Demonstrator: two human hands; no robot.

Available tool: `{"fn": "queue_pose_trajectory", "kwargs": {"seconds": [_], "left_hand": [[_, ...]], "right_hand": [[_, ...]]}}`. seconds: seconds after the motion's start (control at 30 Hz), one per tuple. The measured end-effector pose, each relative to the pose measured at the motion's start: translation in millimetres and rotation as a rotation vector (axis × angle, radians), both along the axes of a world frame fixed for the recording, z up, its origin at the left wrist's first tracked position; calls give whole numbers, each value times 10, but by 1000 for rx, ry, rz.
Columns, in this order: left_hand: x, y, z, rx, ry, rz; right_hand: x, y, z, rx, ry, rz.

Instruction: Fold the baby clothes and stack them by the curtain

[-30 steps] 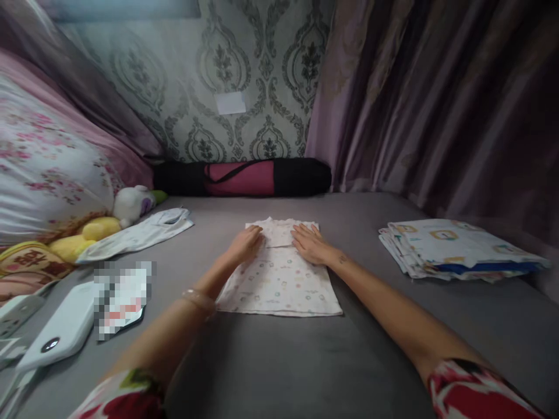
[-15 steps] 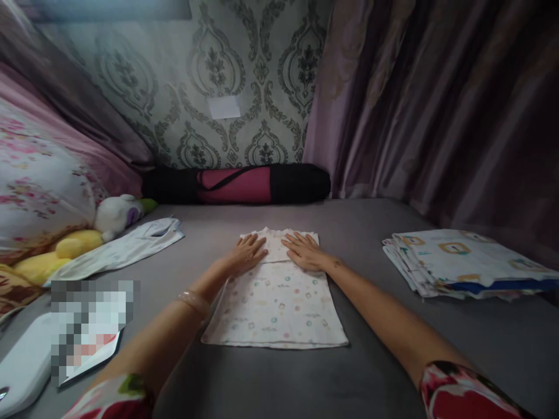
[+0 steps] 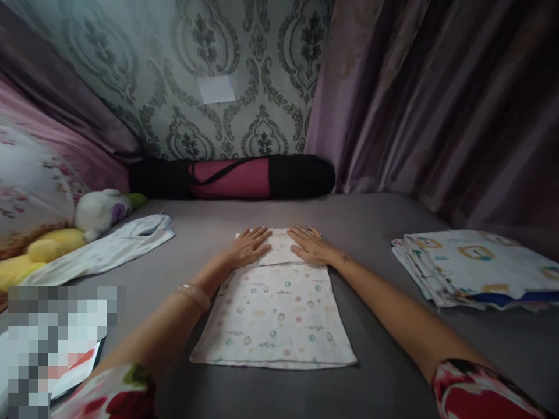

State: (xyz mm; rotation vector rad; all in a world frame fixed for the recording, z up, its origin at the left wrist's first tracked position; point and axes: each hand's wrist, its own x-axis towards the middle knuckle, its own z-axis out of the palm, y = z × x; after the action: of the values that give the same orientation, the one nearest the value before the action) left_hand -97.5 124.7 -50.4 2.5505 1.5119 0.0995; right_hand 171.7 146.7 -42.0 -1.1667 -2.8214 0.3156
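Left hand point(image 3: 250, 247) and right hand point(image 3: 311, 247) lie released and flat, palm down, on the far folded end of the printed cloth point(image 3: 275, 320), atop a grey sheet point(image 3: 375, 233). Beyond the cloth sits a black-and-pink bag point(image 3: 236, 179), contents hidden; to the cloth's right, a fabric stack point(image 3: 476, 262).

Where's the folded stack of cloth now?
In the head view, the folded stack lies on the grey sheet, right of the right hand, near the purple curtain.
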Motion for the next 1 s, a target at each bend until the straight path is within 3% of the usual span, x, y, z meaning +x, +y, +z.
{"fn": "queue_pose_trajectory", "kwargs": {"seconds": [0.2, 0.37, 0.63, 0.77, 0.87, 1.0], "left_hand": [[9, 0, 57, -1, 40, -21], [138, -89, 191, 172, 61, -73], [205, -89, 29, 37, 10, -13], [102, -110, 99, 55, -19, -12], [-56, -168, 115, 71, -29, 17], [-228, -237, 20, 0, -45, 89]], "right_hand": [[22, 38, 33, -28, -10, 3], [-79, -35, 154, -12, -1, 44], [-211, -111, 29, -34, 63, 84], [-111, -31, 99, -101, 150, 19], [-5, -32, 98, -43, 160, -85], [82, -93, -22, 24, 60, -86]]}}
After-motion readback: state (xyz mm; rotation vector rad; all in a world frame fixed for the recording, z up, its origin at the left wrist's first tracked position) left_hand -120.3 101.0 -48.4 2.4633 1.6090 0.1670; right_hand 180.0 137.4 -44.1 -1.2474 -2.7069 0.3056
